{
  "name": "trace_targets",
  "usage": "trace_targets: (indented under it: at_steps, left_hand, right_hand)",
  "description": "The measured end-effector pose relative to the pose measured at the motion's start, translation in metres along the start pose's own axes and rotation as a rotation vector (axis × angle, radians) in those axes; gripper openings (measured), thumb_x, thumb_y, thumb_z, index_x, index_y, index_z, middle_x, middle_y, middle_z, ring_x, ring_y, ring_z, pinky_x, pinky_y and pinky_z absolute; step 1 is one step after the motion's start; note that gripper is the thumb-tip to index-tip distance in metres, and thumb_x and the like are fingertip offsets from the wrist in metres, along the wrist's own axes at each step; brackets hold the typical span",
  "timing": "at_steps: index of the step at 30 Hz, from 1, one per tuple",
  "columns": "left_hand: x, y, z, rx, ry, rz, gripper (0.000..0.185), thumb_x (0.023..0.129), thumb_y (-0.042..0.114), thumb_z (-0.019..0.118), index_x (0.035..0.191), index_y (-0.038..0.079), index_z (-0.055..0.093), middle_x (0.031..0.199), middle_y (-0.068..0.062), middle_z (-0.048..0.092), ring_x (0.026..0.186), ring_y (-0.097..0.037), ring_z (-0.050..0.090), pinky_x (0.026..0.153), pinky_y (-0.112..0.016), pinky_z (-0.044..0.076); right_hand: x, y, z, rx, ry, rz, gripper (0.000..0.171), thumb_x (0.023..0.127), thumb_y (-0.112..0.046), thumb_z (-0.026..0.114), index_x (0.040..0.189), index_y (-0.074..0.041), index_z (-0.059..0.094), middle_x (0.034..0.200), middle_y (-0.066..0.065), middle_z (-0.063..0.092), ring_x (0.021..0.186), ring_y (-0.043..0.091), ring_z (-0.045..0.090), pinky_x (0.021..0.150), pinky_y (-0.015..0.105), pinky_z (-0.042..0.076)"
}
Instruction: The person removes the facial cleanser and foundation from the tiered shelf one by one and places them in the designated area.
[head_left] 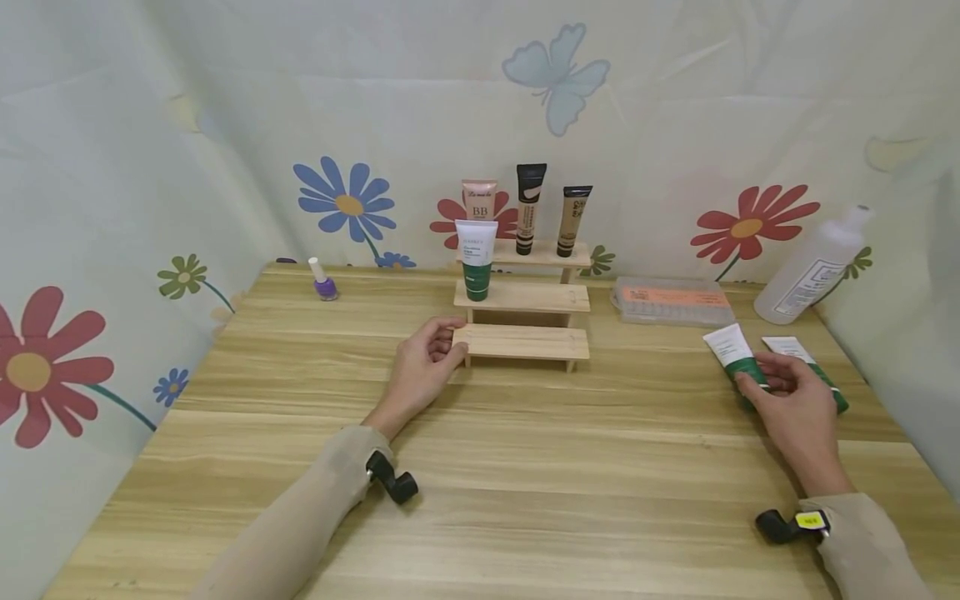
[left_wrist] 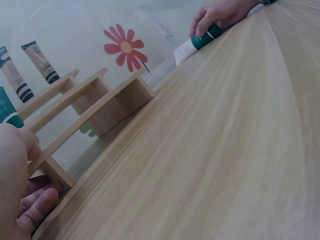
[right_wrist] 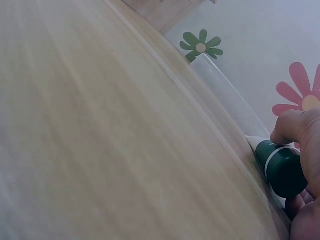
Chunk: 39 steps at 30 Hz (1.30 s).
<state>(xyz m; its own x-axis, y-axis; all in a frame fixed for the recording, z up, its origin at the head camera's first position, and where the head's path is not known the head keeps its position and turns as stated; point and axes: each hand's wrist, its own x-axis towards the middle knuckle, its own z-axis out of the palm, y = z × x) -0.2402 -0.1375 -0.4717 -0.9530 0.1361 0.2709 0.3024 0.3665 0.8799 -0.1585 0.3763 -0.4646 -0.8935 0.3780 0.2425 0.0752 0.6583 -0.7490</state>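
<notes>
Across the table point(head_left: 540, 483), right hand point(head_left: 798, 408) grips tube point(head_left: 729, 343), white end slanting far-left; right-wrist view best shows cap point(right_wrist: 289, 175); left hand point(head_left: 422, 362) pinches stand point(head_left: 528, 342).

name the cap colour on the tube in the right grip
The cap is dark green, best seen in the right wrist view.

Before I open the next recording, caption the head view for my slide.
Left grip on a three-tier wooden stand, right grip holding a green-and-white tube.

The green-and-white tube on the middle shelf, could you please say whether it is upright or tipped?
Upright: the tube stands on its green cap on the middle shelf, flat white end up.
</notes>
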Motion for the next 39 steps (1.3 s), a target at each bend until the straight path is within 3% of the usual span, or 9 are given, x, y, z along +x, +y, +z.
trace_targets:
  at_steps: [11, 26, 31, 39]
  left_hand:
    - [0.0, 0.001, 0.0, -0.004, -0.001, -0.004, 0.032, 0.107, 0.019, 0.075, 0.139, 0.017, 0.073, 0.116, -0.007, 0.075, 0.102, -0.02, 0.072, 0.084, -0.024, 0.059]
    - [-0.001, 0.001, 0.001, 0.007, -0.005, -0.019, 0.032, 0.107, 0.02, 0.075, 0.139, 0.017, 0.073, 0.117, -0.007, 0.075, 0.103, -0.02, 0.072, 0.085, -0.024, 0.059]
    - [-0.001, 0.002, 0.0, 0.002, -0.003, -0.015, 0.032, 0.108, 0.02, 0.074, 0.139, 0.017, 0.073, 0.117, -0.007, 0.075, 0.102, -0.02, 0.072, 0.084, -0.023, 0.059]
    - [-0.001, 0.004, -0.001, -0.003, -0.007, -0.013, 0.033, 0.108, 0.02, 0.074, 0.14, 0.016, 0.072, 0.118, -0.008, 0.075, 0.103, -0.021, 0.072, 0.085, -0.024, 0.059]
  right_hand:
    - [0.0, -0.001, 0.001, -0.031, 0.001, 0.025, 0.055, 0.103, -0.026, 0.081, 0.149, 0.0, 0.067, 0.133, 0.016, 0.067, 0.095, -0.012, 0.049, 0.078, 0.005, 0.04]
    - [-0.001, -0.002, 0.0, -0.061, 0.005, 0.049, 0.056, 0.104, -0.028, 0.079, 0.149, 0.001, 0.065, 0.14, 0.021, 0.066, 0.098, -0.007, 0.048, 0.08, 0.01, 0.039]
    - [0.002, -0.005, -0.001, -0.023, 0.04, 0.067, 0.054, 0.103, -0.026, 0.08, 0.147, 0.0, 0.066, 0.138, 0.014, 0.066, 0.099, -0.009, 0.049, 0.082, 0.007, 0.04]
    - [0.009, -0.02, -0.001, 0.119, 0.146, 0.064, 0.052, 0.098, -0.02, 0.084, 0.145, -0.005, 0.067, 0.122, -0.014, 0.063, 0.105, -0.004, 0.055, 0.088, 0.012, 0.042]
